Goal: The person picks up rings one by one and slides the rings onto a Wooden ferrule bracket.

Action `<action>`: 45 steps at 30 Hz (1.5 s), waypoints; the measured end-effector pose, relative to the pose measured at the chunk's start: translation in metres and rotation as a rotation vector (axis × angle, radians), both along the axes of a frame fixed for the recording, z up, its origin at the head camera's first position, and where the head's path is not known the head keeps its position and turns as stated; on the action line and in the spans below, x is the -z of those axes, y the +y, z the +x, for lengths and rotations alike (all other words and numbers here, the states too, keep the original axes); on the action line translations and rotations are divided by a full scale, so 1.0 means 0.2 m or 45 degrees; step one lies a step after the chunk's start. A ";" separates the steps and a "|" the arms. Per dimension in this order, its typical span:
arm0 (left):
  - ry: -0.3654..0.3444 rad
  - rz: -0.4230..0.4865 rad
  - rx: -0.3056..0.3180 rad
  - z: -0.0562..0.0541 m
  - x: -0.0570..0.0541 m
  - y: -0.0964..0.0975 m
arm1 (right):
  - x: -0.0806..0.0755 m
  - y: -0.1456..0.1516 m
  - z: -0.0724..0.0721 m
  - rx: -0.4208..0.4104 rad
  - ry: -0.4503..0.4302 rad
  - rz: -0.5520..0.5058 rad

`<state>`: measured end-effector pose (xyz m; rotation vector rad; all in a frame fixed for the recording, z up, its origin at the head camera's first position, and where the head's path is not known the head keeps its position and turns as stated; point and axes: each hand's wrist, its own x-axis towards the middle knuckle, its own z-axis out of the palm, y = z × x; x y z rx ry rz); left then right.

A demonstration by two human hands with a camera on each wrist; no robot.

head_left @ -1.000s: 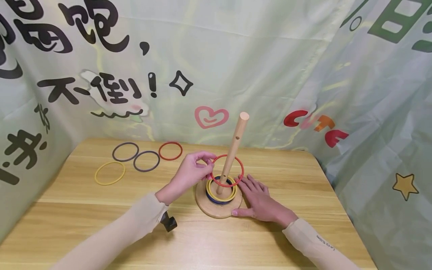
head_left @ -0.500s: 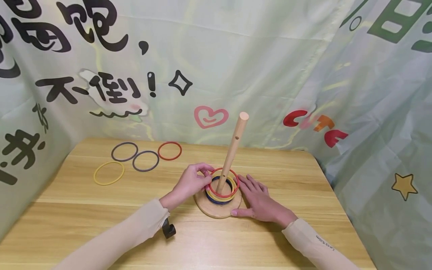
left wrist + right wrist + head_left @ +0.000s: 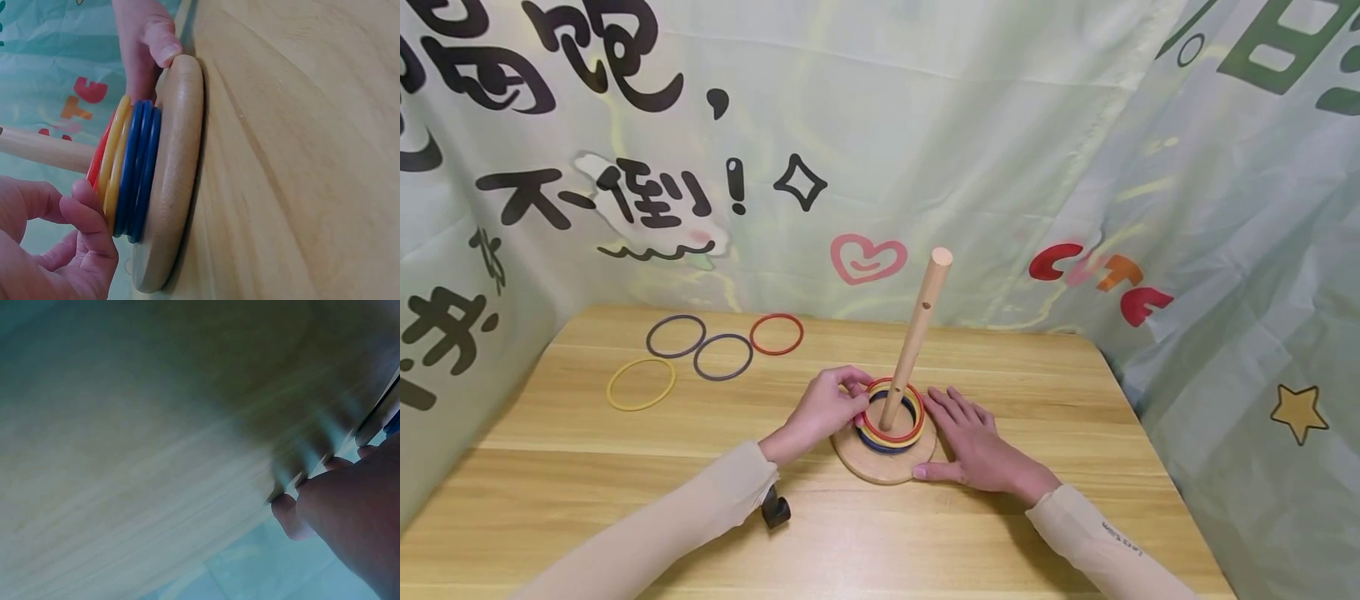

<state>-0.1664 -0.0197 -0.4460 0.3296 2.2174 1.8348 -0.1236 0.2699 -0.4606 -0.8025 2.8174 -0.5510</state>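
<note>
Ring-stacking goes well here only if the counter (image 3: 1045,392) carries a steady round wooden base (image 3: 883,468), and the right hand (image 3: 981,450) lies spread flat against its rim, which looks a sound brace for the leaning peg (image 3: 917,333). The left hand (image 3: 823,408) pinches the red ring (image 3: 891,435), threaded on the peg atop the yellow and blue rings; I judge it best let go level so it seats flush.

A light wooden table (image 3: 1045,392) fills the foreground, grain running side to side. Pale green printed cloth (image 3: 925,125) hangs behind and along both sides, carrying black characters, a pink heart (image 3: 868,258) and a yellow star (image 3: 1298,413). Soft, even light throughout.
</note>
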 end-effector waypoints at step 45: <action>0.326 -0.681 -0.096 -0.31 0.02 -0.61 | 0.00 0.00 0.00 0.006 -0.017 -0.019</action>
